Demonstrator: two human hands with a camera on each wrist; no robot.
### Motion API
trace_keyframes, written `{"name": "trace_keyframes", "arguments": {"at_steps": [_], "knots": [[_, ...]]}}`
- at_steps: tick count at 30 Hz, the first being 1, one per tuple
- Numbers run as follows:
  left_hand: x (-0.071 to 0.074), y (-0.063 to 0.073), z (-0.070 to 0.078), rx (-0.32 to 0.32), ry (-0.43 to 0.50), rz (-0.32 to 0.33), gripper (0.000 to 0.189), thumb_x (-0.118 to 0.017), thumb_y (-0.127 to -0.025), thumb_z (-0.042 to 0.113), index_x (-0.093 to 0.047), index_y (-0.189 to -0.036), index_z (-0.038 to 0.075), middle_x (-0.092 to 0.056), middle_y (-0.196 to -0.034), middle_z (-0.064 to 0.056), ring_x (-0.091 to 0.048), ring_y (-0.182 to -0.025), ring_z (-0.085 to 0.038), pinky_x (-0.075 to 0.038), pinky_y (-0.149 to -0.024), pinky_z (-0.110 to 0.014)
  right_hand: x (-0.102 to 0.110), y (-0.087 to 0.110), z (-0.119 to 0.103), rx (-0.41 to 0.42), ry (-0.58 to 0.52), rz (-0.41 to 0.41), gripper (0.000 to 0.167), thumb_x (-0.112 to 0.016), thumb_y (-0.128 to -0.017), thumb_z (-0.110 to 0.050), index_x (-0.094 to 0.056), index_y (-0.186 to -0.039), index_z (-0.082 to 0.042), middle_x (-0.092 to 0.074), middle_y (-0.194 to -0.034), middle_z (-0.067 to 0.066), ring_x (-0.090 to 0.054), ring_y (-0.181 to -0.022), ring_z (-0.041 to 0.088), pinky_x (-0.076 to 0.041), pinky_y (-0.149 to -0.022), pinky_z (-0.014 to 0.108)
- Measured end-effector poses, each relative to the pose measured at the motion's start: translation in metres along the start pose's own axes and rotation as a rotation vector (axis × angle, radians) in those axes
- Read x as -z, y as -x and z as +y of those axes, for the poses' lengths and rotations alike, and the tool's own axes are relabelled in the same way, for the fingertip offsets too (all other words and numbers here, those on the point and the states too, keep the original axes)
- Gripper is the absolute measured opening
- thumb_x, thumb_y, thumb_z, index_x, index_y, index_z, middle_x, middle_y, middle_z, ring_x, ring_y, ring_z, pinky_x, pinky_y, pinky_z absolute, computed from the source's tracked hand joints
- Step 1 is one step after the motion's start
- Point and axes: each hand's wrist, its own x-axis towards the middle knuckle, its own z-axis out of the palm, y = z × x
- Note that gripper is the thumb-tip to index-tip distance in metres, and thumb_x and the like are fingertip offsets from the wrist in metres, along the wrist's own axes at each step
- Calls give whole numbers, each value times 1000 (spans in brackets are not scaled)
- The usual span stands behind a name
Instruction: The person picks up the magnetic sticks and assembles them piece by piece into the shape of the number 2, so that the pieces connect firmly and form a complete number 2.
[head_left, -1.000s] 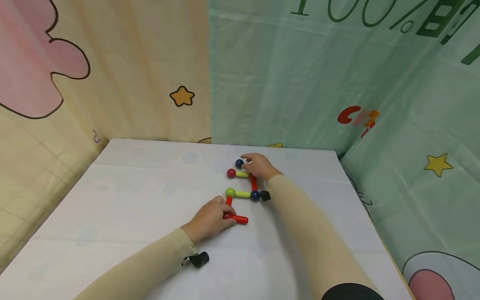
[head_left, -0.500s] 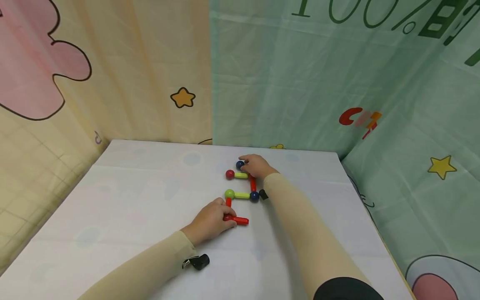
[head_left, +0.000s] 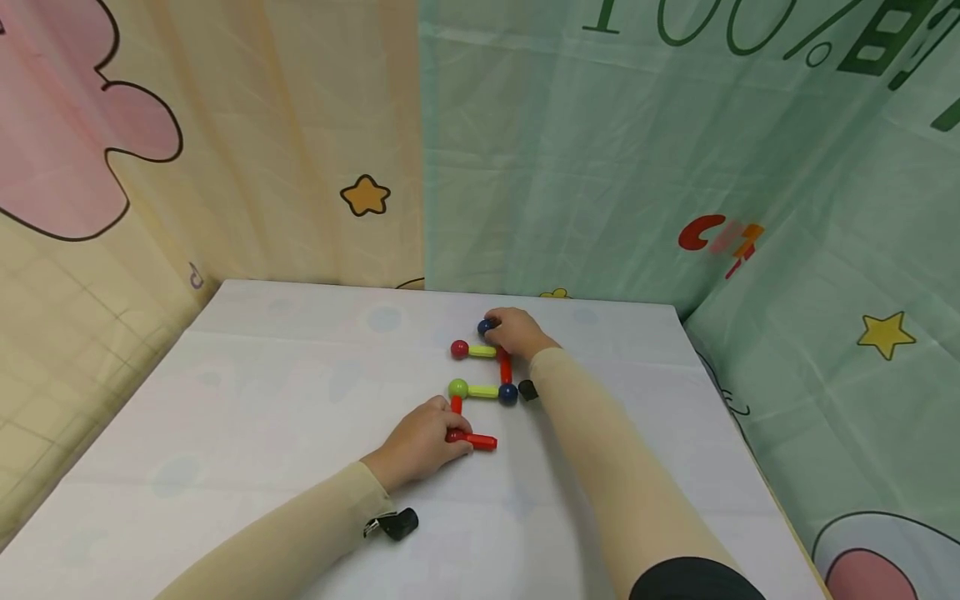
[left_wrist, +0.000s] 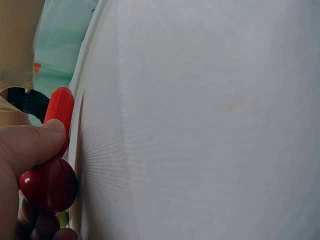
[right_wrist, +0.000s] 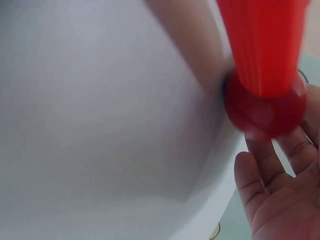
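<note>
A zigzag of magnetic building rods and balls lies on the white table. My left hand (head_left: 420,440) pinches its near end, where a red ball (left_wrist: 49,185) joins a red rod (head_left: 482,442); the thumb rests on the rod. A green ball (head_left: 458,388), yellow-green rod (head_left: 482,391), blue ball (head_left: 507,393) and red rod (head_left: 506,369) follow. Another red ball (right_wrist: 265,107), hidden from the head by my right hand (head_left: 517,332), joins a yellow-green rod (head_left: 482,352) with a red ball (head_left: 459,350) at its end. At the far side my right finger and thumb hold a separate dark blue ball (head_left: 484,327).
The white table (head_left: 262,400) extends around the pieces. Its far edge meets a printed cloth curtain (head_left: 570,167), which also hangs along both sides. Dark wrist-worn devices (head_left: 397,523) sit on both sleeves.
My right index finger has curled down round the dark blue ball, which has shifted slightly right, closer to the hand. The left hand and the rod-and-ball shape stay almost still.
</note>
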Motion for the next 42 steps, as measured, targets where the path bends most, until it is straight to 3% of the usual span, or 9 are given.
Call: {"name": "trace_keyframes", "arguments": {"at_steps": [10,18,34,42], "knots": [[2,-3,-1,16,1,6,18,-84,-91,32,-81,-107,23,-55,-94,3,-53,-81,-12,-46,-68,-25,27,27,43,-48,19,60,43,-65,-104,-22,-61,-144,-8,-65,-142,14,-57,-135,33,-42,-120,52],[4,-12,-3,63,15,5,18,-83,-92,33,-81,-107,23,-55,-95,2,-53,-81,-14,-45,-70,-27,29,60,72,-64,43,18,42,-64,-105,-23,-61,-145,-9,-65,-141,16,-56,-137,34,-41,-121,53],[11,-31,-9,77,25,10,19,-82,-93,31,-81,-108,20,-57,-98,-2,-53,-86,-17,-47,-74,-30,14,101,72,-50,41,-7,42,-69,-103,-24,-64,-142,-10,-70,-128,11,-64,-116,26,-52,-107,46],[13,-42,-14,75,13,12,19,-82,-93,32,-81,-107,20,-57,-98,-3,-54,-85,-18,-46,-73,-30,1,121,60,-29,30,-47,42,-73,-100,-26,-66,-139,-11,-73,-119,6,-65,-99,18,-57,-89,36]]}}
